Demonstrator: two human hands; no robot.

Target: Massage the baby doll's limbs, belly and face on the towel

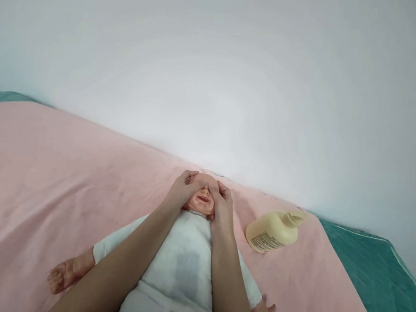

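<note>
A baby doll in white clothes lies on its back with its arms spread and its head away from me. My left hand cups the left side of the doll's head, fingers curled round it. On the opposite side my right hand holds the head in the same way. Both thumbs lie across the doll's face near the nose bridge and cover its eyes; the red mouth shows below them. A greyish patch marks the front of the white top.
A cream pump bottle with printed text leans to the right of the doll's head. Pink cloth lies beneath everything, over a green surface that shows at the right and far left. Behind rises a plain pale wall.
</note>
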